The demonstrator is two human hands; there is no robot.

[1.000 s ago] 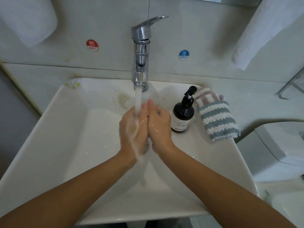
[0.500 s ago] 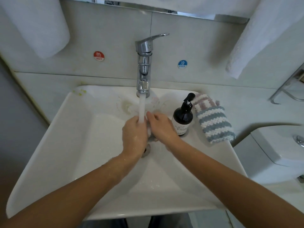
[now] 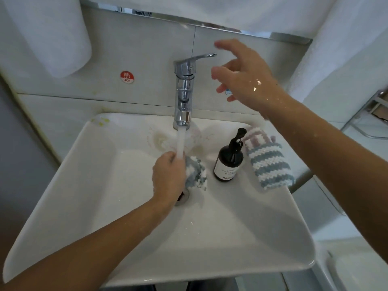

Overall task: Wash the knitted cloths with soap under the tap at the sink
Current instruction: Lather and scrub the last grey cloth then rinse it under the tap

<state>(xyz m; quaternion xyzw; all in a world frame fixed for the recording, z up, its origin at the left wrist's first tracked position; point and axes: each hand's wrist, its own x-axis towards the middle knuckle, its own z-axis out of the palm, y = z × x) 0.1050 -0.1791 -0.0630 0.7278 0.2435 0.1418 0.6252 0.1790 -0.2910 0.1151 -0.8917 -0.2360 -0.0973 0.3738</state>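
Note:
Water runs from the chrome tap [image 3: 184, 89] into the white sink [image 3: 117, 185]. My left hand [image 3: 169, 177] grips a wet blue-and-white knitted cloth [image 3: 196, 173] under the stream, above the drain. My right hand [image 3: 241, 72] is raised in the air just right of the tap's lever, fingers spread and holding nothing, wet with drops. A dark soap pump bottle [image 3: 230, 160] stands on the sink's right side. Folded striped knitted cloths [image 3: 267, 160] lie on the rim to its right.
White towels hang at the upper left [image 3: 52, 32] and upper right [image 3: 336, 45]. A red HOT sticker [image 3: 126, 77] sits on the wall left of the tap. A metal rack [image 3: 373, 114] is at the far right, and a white toilet [image 3: 352, 259] lies below it.
My right hand left the cloth and rose up beside the tap lever. The left hand stays under the stream, now holding the cloth alone. The view tilted upward.

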